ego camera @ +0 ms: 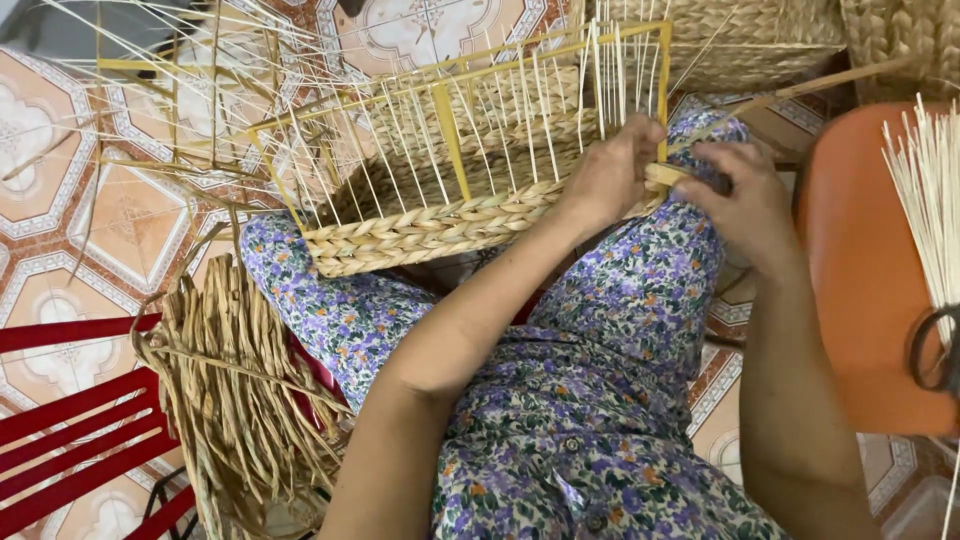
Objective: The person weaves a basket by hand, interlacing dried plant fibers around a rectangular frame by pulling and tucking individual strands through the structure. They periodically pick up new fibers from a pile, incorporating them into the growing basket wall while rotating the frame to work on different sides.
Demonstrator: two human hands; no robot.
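A half-woven basket (440, 215) rests on my knees, its yellow frame (450, 125) strung with thin pale upright reeds and its lower band made of braided straw. My left hand (608, 175) presses on the braided band at the basket's right corner, fingers curled among the reeds. Just to the right of that corner, my right hand (738, 200) pinches the end of a straw strand (668, 175). Both forearms reach over my purple flowered dress (590, 380).
A bundle of dried straw (235, 390) lies over a red chair (70, 430) at lower left. An orange stool (860, 270) with pale reeds (928, 190) stands at right. Finished woven baskets (760, 35) sit at the top. The floor is patterned tile.
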